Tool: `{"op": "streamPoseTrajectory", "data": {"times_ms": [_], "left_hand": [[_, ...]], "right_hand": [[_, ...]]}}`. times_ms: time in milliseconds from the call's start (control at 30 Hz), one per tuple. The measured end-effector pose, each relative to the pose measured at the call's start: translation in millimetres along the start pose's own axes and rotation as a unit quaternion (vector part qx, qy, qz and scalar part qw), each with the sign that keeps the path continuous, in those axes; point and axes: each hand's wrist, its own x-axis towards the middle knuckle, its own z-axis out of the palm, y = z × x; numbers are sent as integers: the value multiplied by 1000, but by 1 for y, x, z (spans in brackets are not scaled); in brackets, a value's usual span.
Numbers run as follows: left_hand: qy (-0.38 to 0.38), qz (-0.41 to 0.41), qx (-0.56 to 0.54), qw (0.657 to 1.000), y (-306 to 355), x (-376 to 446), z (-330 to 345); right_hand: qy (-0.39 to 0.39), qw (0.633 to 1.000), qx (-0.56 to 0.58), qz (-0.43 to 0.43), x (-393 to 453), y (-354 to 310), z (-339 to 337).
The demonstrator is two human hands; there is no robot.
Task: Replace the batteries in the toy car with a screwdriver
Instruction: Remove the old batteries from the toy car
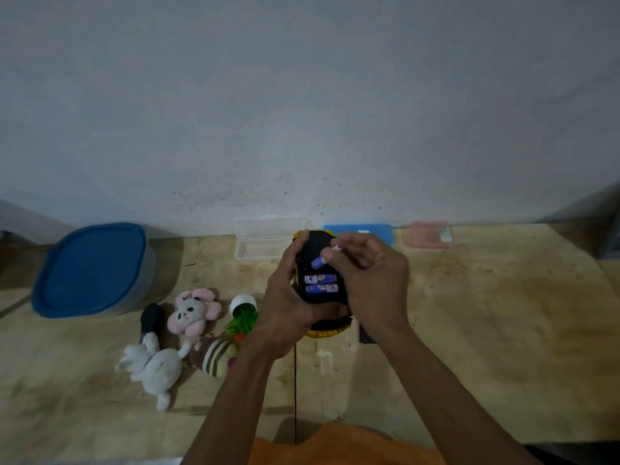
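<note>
The toy car [318, 260] is held upside down between both hands above the table [486, 313], its open bay showing two batteries [320, 284] side by side. The left hand [285, 310] grips the car's left side, fingers curled round it. The right hand [365, 273] pinches a third battery [318, 262] just above the seated pair; plush toys [174, 337] lie left of the left hand.
</note>
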Motion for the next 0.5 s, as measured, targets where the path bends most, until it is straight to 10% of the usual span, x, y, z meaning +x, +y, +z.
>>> {"op": "streamPoseTrajectory", "data": {"times_ms": [200,300,400,500], "left_hand": [[-5,-23,-23,999,0,-3,-3],[-31,-35,-38,998,0,-5,-5],[-51,-42,-38,997,1,-4,-7],[-52,-37,-35,997,3,-4,-9]], "right_hand": [[-38,926,282,249,19,-17,-14],[-184,982,-36,30,21,-12,-18],[-321,862,-337,-200,28,-4,-21],[-370,806,-387,-250,36,-5,-22]]}}
